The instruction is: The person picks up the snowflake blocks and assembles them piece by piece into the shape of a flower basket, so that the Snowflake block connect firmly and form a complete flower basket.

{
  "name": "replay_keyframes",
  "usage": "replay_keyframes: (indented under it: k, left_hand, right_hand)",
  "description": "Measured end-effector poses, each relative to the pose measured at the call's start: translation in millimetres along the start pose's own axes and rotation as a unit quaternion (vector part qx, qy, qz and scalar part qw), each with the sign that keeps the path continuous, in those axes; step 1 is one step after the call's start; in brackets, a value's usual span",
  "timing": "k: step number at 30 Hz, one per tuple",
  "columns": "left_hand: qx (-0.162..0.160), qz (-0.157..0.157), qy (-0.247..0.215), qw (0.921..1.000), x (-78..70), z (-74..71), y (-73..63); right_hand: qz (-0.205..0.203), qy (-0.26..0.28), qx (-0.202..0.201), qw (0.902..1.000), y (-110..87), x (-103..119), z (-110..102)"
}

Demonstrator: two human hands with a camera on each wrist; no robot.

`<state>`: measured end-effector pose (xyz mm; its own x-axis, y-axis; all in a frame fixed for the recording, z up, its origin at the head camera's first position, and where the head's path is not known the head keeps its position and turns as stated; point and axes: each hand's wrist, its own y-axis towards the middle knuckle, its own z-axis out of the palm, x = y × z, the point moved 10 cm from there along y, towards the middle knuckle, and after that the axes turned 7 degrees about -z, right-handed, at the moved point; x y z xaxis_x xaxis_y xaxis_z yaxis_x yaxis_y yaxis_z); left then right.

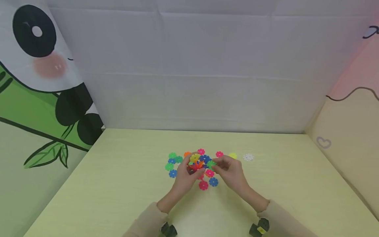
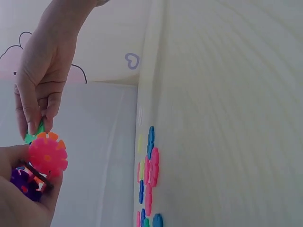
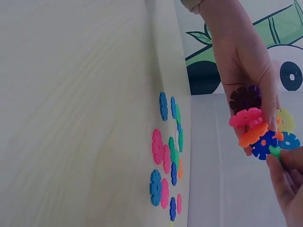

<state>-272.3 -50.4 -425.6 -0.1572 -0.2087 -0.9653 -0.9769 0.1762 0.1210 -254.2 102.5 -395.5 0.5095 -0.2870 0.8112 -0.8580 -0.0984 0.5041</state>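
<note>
A cluster of joined plastic snowflake discs (image 3: 255, 135) in pink, orange, dark blue and other colours is held above the table by my left hand (image 1: 184, 180). In the left wrist view a pink disc (image 2: 48, 157) of the cluster faces the camera, with a dark purple disc (image 2: 26, 187) below it. Thumb and fingers of my right hand (image 1: 232, 172) pinch a green snowflake disc (image 1: 211, 164). In the right wrist view this green disc (image 3: 275, 151) meets the edge of the cluster's dark blue disc. My fingers cover much of the green disc.
Loose snowflake discs lie on the pale table (image 1: 118, 184) beneath and beyond my hands, including a pink disc (image 1: 203, 185) and a blue disc (image 1: 213, 181). A white disc (image 1: 248, 157) lies to the right. A pale cloth wall (image 1: 207, 72) rises behind the table.
</note>
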Motion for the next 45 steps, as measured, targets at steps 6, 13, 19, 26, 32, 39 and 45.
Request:
replay_keyframes:
  k: [6,13,19,26,32,39,45]
  left_hand:
    - [-0.026,0.027,-0.013,0.9992,-7.7,-6.3,-2.9]
    - [-0.031,0.024,-0.025,0.9989,-6.6,-8.8,-5.3]
    - [-0.041,0.009,-0.021,0.9989,-3.8,-9.5,-6.5]
    - [0.035,0.012,-0.038,0.9986,-7.9,3.8,-13.3]
    - [0.125,0.019,-0.018,0.9918,-6.9,13.2,-15.4]
    - [0.190,0.032,0.008,0.9812,-3.6,21.3,-18.1]
    - [0.166,0.021,0.027,0.9855,7.7,12.3,-13.5]
  right_hand:
    - [-0.003,0.018,-0.026,0.9995,-1.7,4,1]
    - [-0.005,0.005,-0.042,0.9991,-4.6,4,6]
    - [-0.009,-0.001,-0.033,0.9994,-4.8,4,10]
    - [0.001,0.001,0.036,0.9994,8.2,6,2]
    - [-0.029,-0.022,0.111,0.9932,20.4,5,-1]
    - [-0.032,0.000,0.173,0.9844,23.2,-2,10]
    - [-0.014,0.026,0.211,0.9769,21.5,-17,17]
